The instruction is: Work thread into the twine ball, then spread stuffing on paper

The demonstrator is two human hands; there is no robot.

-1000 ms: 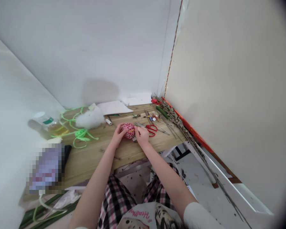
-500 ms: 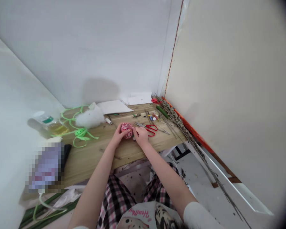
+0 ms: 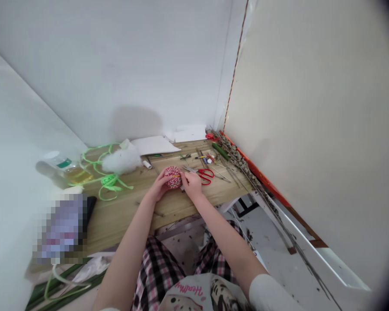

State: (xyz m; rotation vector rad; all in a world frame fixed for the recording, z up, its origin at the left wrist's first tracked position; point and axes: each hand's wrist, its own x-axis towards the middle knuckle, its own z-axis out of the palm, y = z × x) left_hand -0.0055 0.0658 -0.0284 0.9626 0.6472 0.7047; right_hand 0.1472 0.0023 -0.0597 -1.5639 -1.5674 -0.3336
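Note:
A red-and-white ball of twine [image 3: 172, 176] sits in the middle of the wooden table [image 3: 129, 211]. My left hand [image 3: 158, 185] cups it from the left, fingers curled around it. On its right side my right hand [image 3: 191, 183] presses against the ball, fingers pinched together at its surface. What the pinch holds is too small to see. Red-handled scissors [image 3: 203, 174] lie just beyond my right hand.
Green cord [image 3: 108, 179] and white fluff [image 3: 121, 160] lie at the table's left, beside a plastic bottle [image 3: 65, 167]. Small tools and twigs [image 3: 233, 157] run along the right wall. A blurred flat object [image 3: 63, 229] sits at the near left. White paper [image 3: 154, 144] lies at the back.
The ball has turned a little between my hands, and my left hand has shifted slightly lower on it. Both hands stay at the same spot.

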